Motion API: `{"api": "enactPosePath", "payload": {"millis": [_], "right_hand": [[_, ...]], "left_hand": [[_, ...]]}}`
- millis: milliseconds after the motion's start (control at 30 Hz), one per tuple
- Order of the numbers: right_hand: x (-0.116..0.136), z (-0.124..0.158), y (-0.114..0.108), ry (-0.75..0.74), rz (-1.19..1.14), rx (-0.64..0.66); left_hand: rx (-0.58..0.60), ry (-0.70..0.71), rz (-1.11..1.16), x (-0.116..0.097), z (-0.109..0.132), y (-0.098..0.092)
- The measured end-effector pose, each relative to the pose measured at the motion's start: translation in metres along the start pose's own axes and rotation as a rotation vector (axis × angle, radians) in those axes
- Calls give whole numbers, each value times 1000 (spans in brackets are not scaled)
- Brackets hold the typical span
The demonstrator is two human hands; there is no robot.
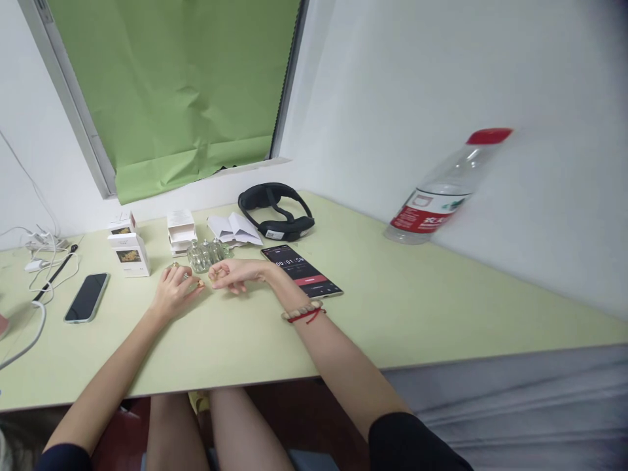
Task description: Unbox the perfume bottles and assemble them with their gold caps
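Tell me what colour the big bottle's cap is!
The cap is red; it shows best in the head view.

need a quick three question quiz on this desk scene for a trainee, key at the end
1. Which wrist wears the beaded bracelet?
2. True or false: a small gold-toned piece is at the fingertips of the left hand.
3. Which is farthest right in the picture?
A) black headset
B) red-capped bottle
C) phone showing a timer

Key: 1. right; 2. true; 3. B
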State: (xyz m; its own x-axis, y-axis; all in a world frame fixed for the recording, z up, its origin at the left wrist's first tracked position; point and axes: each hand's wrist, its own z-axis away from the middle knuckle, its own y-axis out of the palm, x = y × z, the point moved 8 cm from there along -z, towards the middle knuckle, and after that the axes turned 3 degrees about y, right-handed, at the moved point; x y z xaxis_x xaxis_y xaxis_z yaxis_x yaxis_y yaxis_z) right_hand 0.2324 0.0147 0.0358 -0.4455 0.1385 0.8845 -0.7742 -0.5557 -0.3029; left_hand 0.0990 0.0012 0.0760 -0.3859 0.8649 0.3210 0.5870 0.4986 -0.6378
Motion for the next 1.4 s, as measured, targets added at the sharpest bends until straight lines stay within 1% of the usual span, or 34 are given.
{"api": "enactPosePath", "payload": {"millis": [100, 167, 400, 567, 700, 800, 833, 900, 967, 1033, 1100, 1133, 1200, 1300, 1400], "right_hand": [[6, -5, -1, -47, -55, -71], [8, -5, -2, -73, -68, -99], [12, -9, -2, -113, -75, -169], [17, -13, -2, -191, -81, -213], [21, -10, -1, -217, -78, -206], [21, -6, -13, -253, -122, -243], [19, -4, -21, -267, -153, -285], [11, 1, -43, -286, -237, -430], [-5, 6, -66, -246, -294, -619], [-24, 11, -82, -148, -280, -803], [-41, 16, -92, -26, -222, -950], [-48, 18, -95, 31, -189, -999], [-58, 23, -97, 155, -101, -1058], [-65, 27, -96, 318, 53, -1064], [-66, 27, -93, 365, 136, -1028]], "left_hand": [[31, 1, -11, 0, 0, 1], [30, 3, -26, 0, -1, 0], [-43, -17, -52, 3, 1, -4], [-125, -29, -72, 3, 1, -10], [-111, -44, -82, 2, -1, -11], [-113, -46, -104, 1, -2, -13], [-109, -55, -109, 1, -2, -14], [-83, -92, -116, 2, -3, -13], [-45, -143, -121, 5, -3, -11], [-21, -192, -126, 8, -2, -11], [-11, -244, -129, 11, 0, -11], [-12, -269, -129, 14, 1, -11], [-24, -317, -124, 18, 4, -11], [-78, -367, -93, 23, 7, -12], [-142, -402, -47, 26, 12, -10]]}}
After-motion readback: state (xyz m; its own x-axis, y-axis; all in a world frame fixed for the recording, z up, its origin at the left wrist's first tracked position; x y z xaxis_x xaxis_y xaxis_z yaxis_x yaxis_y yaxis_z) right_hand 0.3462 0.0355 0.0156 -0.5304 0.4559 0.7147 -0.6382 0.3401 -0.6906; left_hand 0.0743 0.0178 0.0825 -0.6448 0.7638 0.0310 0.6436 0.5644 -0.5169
